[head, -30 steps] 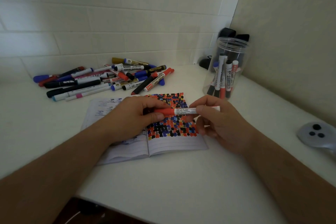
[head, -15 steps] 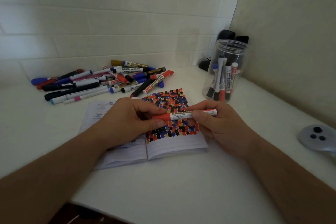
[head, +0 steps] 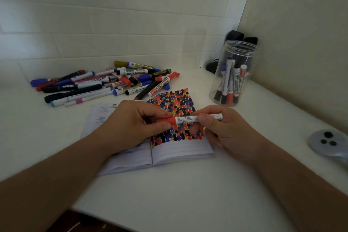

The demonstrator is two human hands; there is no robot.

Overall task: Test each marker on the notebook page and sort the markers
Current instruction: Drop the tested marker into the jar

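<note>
A red marker (head: pixel 190 119) is held level just above the notebook (head: pixel 180 149), over the patch of coloured test dabs that fills the upper part of the notebook's right-hand page. The red cap end is pinched between thumb and curled fingers of the left hand (head: pixel 131 124), and the white labelled barrel is gripped by thumb and forefinger of the right hand (head: pixel 224 130), so both sets of fingers are clamped on the same marker. Compared with a second ago, the marker has been lowered slightly toward the page and the hands have been drawn a little nearer the notebook's lower half, while the two grips have been kept as they were. Whether the cap has begun to part from the barrel cannot be told, since the joint is covered by the left fingers. From the opposed grips it is judged that the cap is being pulled off or pressed back on; which of the two is not shown. Beyond the notebook's far edge, a pile of markers (head: pixel 113 83) is left lying on the counter (head: pixel 169 194), and to the notebook's far right several markers have been stood in a clear jar (head: pixel 233 73), so the sorting is judged to be partly done, with many markers waiting.
</note>
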